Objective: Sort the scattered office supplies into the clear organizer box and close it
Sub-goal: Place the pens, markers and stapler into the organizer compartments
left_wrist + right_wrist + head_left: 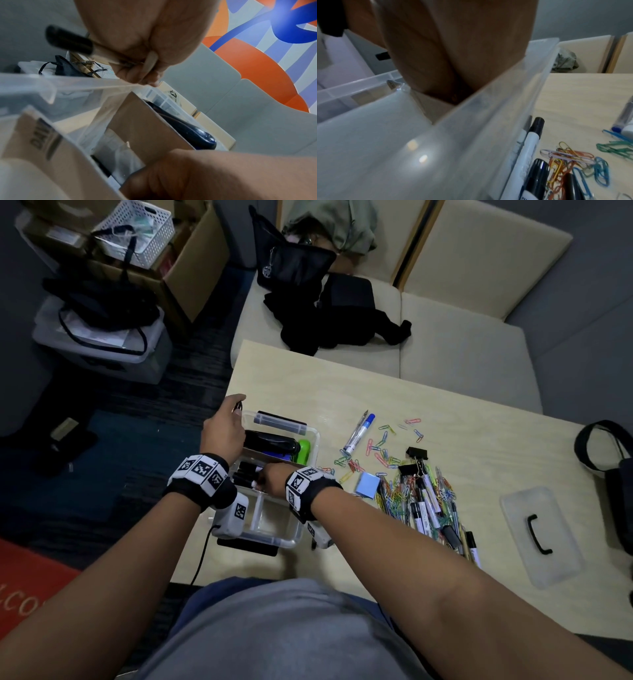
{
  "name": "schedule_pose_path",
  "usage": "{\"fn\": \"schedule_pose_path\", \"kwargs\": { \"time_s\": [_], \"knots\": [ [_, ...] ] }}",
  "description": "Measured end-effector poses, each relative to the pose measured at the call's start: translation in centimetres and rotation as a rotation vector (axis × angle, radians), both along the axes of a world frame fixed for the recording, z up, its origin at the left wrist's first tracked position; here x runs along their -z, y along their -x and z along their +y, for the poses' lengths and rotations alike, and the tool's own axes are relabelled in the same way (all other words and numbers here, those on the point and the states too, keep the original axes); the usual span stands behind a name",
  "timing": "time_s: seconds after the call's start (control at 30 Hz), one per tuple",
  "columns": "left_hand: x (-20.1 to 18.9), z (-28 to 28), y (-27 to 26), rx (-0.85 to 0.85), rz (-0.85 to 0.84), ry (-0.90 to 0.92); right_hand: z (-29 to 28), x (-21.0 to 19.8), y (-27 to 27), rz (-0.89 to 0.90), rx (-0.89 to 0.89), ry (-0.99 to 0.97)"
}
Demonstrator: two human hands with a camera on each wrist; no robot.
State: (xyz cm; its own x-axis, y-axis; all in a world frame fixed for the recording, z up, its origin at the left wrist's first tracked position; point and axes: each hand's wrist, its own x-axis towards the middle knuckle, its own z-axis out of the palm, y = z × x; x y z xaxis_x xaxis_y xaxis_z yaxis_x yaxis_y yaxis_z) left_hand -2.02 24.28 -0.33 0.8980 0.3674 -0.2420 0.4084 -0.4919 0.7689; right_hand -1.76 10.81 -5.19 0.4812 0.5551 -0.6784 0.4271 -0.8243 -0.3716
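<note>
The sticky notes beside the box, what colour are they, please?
Light blue sticky notes; head view shows them best.

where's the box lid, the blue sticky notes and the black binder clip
box lid (541,537): head view, on its frosted top beside the black handle.
blue sticky notes (367,485): head view, middle of the pad's top sheet.
black binder clip (418,453): head view, on the clip's black body.

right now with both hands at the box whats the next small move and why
Probably lower the left hand and drop the dark-handled tool it grips into the box. It is held above the box's far left rim, while the right hand is down among the markers in the middle compartment. Paper clips wait on the table.
</note>
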Motion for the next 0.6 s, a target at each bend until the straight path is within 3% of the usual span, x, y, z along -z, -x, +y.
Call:
{"fn": "schedule_pose_path", "kwargs": {
  "time_s": [0.23,0.37,0.53,0.6],
  "knots": [
    [-0.6,-0.5,0.3,-0.041,0.014,0.089,-1.0,-2.9,-0.2,0.014,0.059,-0.032],
    [-0.8,-1.1,0.6,-0.058,0.002,0.095,-2.3,-5.5,-0.5,0.049,0.206,-0.212],
    [-1.0,-1.7,1.0,-0.108,-0.023,0.078,-3.9,-7.7,0.0,0.428,0.584,-0.491],
    [-0.9,-1.8,1.0,-0.1,-0.001,0.013,-4.3,-7.9,0.2,0.387,0.61,-0.493]
  ]
}}
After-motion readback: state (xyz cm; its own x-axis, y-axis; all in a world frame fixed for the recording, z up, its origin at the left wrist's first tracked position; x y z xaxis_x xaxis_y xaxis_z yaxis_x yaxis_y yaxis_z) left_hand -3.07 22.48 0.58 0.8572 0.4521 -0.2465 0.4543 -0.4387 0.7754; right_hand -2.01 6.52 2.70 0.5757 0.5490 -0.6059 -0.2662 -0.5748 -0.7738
